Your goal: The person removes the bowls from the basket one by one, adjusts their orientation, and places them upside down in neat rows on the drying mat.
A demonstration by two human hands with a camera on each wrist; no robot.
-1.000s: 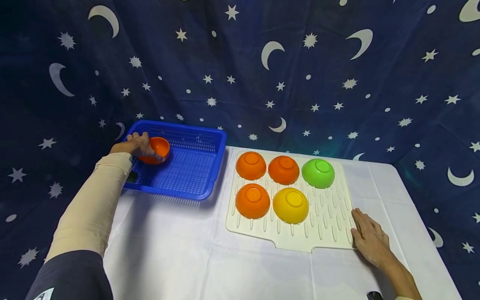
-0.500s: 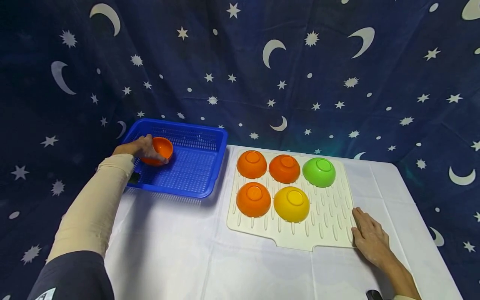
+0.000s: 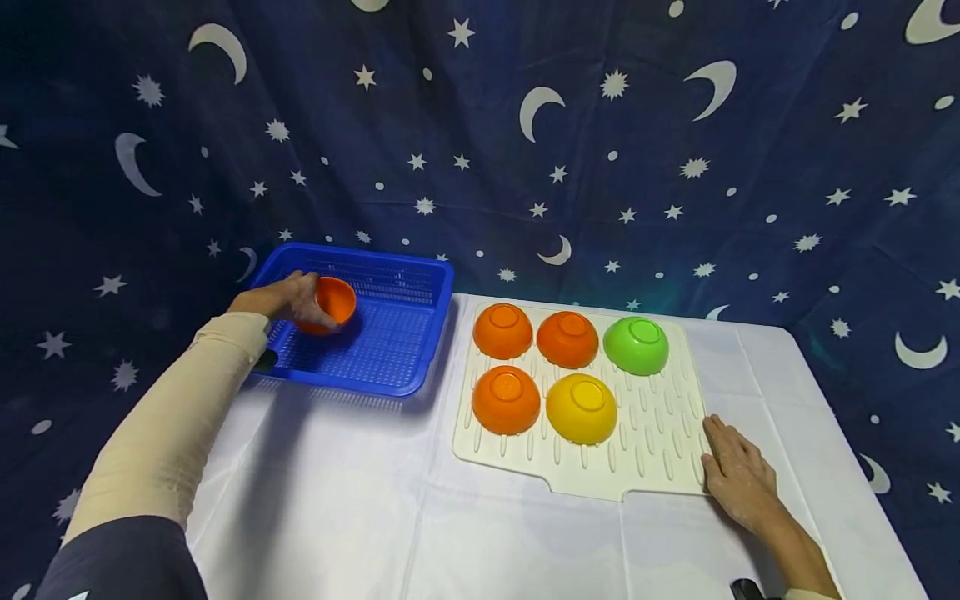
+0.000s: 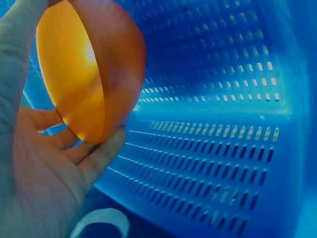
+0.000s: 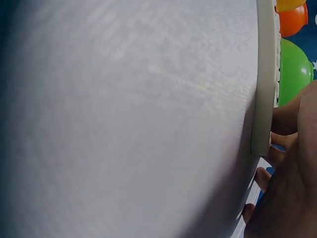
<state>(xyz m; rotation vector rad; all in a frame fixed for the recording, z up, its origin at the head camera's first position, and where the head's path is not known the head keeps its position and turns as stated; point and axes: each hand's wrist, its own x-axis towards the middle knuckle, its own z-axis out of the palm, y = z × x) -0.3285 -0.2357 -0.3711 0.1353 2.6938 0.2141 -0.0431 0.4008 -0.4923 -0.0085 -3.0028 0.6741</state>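
In the head view my left hand (image 3: 296, 297) grips an orange bowl (image 3: 337, 301) inside the blue basket (image 3: 442, 325). The left wrist view has this bowl (image 4: 99, 74) tilted on its side, fingers under its lower edge and the thumb at its upper edge. My right hand (image 3: 738, 475) rests at the right edge of the cream drying mat (image 3: 660, 467), fingers extended. On that mat several bowls lie upside down: three orange ones, including a front one (image 3: 506, 400), a yellow bowl (image 3: 582, 408) and a green bowl (image 3: 636, 345).
A white cloth (image 3: 337, 500) covers the table. Behind it hangs a dark blue curtain (image 3: 465, 100) with moons and stars. A small black object (image 3: 747, 589) lies at the front edge near my right forearm. The basket's slotted wall (image 4: 218, 168) surrounds my left hand.
My left hand has shifted a little to the right inside the basket, carrying the orange bowl with it. My right hand and the bowls on the mat stay put.
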